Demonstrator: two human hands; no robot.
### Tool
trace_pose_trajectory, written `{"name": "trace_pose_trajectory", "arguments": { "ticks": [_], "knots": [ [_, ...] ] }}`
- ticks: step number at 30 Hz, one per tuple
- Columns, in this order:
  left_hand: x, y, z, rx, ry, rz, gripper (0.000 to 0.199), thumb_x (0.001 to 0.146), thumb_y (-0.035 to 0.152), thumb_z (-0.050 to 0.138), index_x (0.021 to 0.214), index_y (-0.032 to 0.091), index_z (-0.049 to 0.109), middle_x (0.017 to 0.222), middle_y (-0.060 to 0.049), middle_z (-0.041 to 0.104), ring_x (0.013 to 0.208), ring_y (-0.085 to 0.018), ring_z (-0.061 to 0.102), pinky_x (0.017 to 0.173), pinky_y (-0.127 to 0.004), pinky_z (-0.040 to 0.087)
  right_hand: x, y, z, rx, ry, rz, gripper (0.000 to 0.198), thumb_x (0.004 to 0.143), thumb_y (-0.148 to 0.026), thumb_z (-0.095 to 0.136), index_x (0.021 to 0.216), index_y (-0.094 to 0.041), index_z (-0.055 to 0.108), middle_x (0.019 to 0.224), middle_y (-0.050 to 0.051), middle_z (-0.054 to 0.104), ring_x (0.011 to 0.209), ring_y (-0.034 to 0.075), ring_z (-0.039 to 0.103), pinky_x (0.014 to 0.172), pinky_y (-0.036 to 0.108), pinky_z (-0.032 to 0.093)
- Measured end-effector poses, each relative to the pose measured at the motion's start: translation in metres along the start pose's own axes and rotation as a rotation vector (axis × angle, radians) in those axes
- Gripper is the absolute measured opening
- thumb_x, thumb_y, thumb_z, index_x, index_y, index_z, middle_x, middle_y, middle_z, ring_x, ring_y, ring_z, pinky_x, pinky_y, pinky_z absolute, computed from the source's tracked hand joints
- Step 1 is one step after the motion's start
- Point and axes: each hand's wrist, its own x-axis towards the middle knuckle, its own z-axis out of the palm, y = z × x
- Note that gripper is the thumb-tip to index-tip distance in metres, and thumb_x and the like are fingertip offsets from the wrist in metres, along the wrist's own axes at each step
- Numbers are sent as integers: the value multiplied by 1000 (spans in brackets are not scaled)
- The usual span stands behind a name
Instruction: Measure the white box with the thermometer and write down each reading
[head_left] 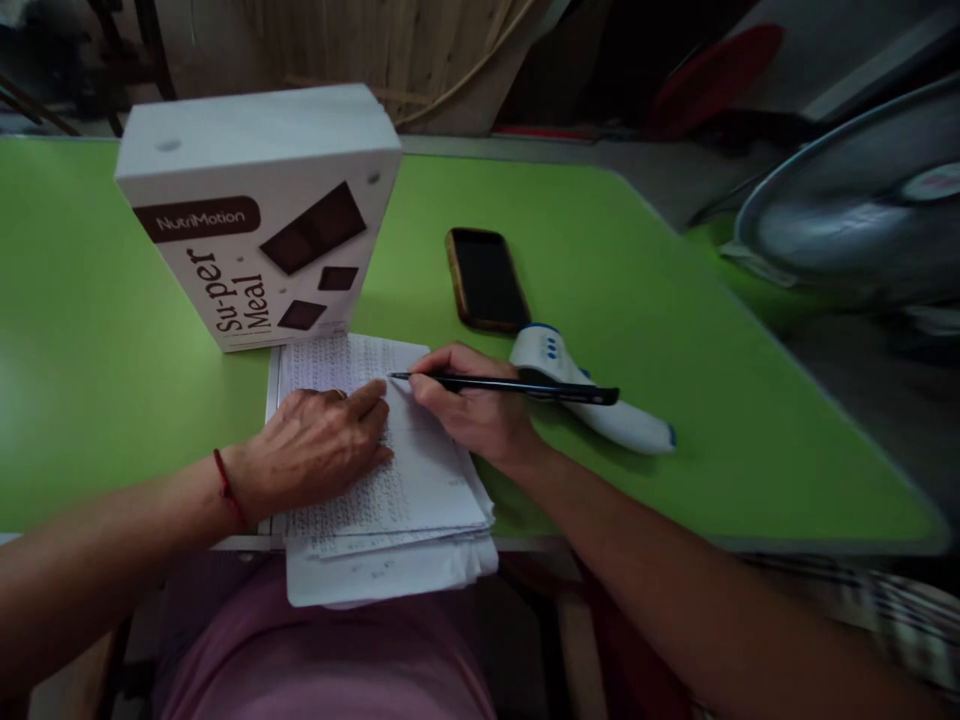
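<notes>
A stack of handwritten paper sheets (420,480) lies at the near edge of the green table (90,360), hanging slightly over it. My left hand (319,450) rests flat on the top sheet, fingers spread, a red string around its wrist. My right hand (469,405) grips a black pen (525,386), whose tip touches the paper just beyond my left fingertips.
A white "NutriMotion Su-per Meal" box (259,215) stands upright just behind the papers. A dark phone (487,278) lies face up to the right, and a white-and-blue handheld thermometer (592,400) lies beside my right hand. A fan (862,200) stands off the table's right edge.
</notes>
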Motion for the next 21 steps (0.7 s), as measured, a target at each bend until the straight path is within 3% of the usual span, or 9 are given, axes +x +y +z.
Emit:
{"name": "trace_pose_trajectory", "arguments": {
  "ticks": [21],
  "knots": [
    [-1,-1,0,-13,5,-24,31,103,33,48,124,11,56,148,-13,47,83,-25,70,65,-43,60,-2,4,3,-84,90,-35,12,76,-30,56,69,-23,63,62,1,65,55,15,57,54,26,47]
  ]
}}
